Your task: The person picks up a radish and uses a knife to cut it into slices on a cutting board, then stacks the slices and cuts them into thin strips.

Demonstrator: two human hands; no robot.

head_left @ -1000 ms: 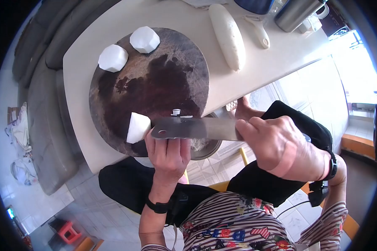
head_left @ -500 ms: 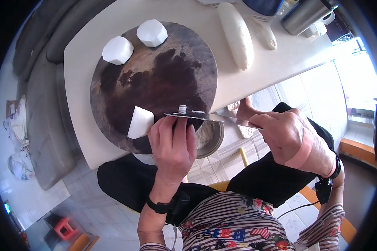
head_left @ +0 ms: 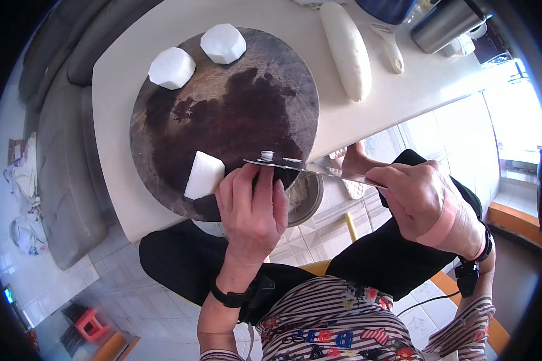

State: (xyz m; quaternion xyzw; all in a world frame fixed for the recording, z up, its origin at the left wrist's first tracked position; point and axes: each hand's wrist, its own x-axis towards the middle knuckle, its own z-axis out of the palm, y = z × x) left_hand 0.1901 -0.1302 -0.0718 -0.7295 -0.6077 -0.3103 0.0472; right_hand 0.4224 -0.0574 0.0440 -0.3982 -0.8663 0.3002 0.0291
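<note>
A grey sofa (head_left: 72, 174) runs along one end of the table (head_left: 111, 150), with pale bags (head_left: 26, 234) farther out on that side. Toward the table's opposite end I see a steel mug (head_left: 441, 27) near a blue tub (head_left: 388, 9). Over on the floor, well apart from the table, there's a red stool (head_left: 83, 321), its details hard to make out.

Takes white light from the blown-out right, throws glare across the smooth cream tabletop (head_left: 397, 99) and pale glossy floor tiles (head_left: 424, 129), leaves the grey padded sofa (head_left: 69, 162) dimmer, renders the round brown wooden chopping board (head_left: 247, 117) crisply, softens the red plastic stool (head_left: 91, 325), and curves into blue-fringed black edges.
</note>
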